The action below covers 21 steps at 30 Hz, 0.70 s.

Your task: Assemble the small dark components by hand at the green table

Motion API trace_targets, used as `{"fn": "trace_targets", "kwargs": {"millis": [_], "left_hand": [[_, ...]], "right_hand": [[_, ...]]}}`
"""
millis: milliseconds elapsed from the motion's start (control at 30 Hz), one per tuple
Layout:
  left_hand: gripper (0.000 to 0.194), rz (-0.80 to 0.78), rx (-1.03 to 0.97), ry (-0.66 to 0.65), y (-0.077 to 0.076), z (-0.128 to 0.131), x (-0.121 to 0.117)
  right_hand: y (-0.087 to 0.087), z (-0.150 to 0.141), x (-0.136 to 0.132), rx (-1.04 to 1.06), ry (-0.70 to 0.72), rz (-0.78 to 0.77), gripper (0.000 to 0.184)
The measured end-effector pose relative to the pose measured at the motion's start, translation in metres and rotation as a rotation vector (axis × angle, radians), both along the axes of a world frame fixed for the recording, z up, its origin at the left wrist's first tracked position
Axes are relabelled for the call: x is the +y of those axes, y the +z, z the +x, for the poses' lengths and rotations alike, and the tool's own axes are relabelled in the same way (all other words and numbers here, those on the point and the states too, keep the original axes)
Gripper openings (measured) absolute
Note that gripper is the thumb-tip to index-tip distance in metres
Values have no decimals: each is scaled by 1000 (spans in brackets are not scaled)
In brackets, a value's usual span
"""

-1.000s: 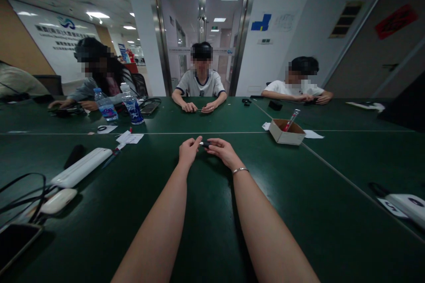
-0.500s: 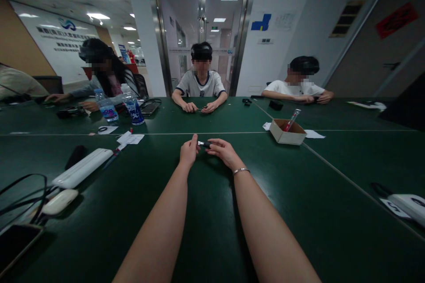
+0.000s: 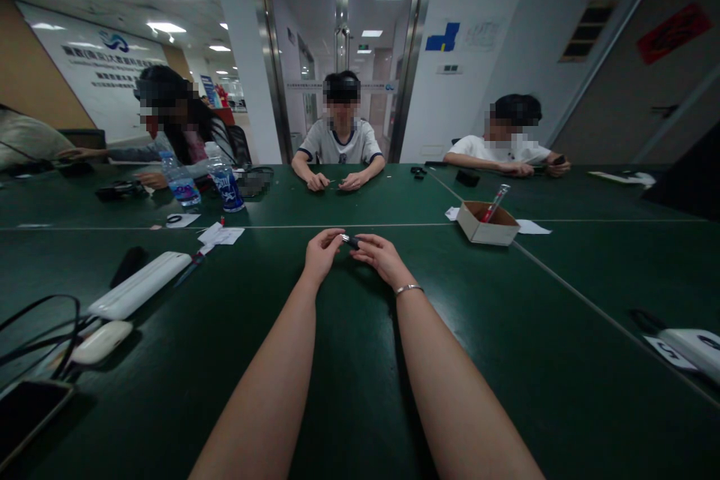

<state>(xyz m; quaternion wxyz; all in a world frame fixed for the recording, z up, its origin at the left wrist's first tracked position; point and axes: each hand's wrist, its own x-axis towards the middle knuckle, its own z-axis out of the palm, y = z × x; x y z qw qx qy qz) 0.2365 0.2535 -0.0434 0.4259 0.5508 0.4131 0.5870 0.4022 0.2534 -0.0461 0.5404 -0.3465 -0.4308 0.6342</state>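
Observation:
Between my two hands, just above the green table, is a small black cylindrical object (image 3: 352,242) with a shiny silver end; its exact kind I cannot make out. My right hand (image 3: 385,256) is closed round the black body, fingers covering much of it. At the silver end, my left hand (image 3: 322,253) closes thumb and fingertips on the tip. A thin bracelet (image 3: 409,289) circles my right wrist.
The green table (image 3: 360,360) bears a small open box (image 3: 487,232) with a red tube, two plastic bottles (image 3: 226,180), paper slips (image 3: 225,235), a white power bank (image 3: 140,285), a white case (image 3: 102,342) and a phone (image 3: 31,416). Several people sit across the table.
My left hand's thumb and fingers have shifted from upright to bent over the silver end. The object has tilted a little, and the right hand's fingers have closed further over its body.

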Motion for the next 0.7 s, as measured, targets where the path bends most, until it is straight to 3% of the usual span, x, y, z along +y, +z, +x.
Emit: {"fn": "trace_targets", "kwargs": {"millis": [333, 700], "left_hand": [[38, 27, 33, 63, -3, -3, 3], [32, 31, 108, 96, -11, -8, 7]], "right_hand": [[-6, 2, 4, -36, 29, 79, 33], [-8, 2, 4, -49, 22, 99, 37]]}}
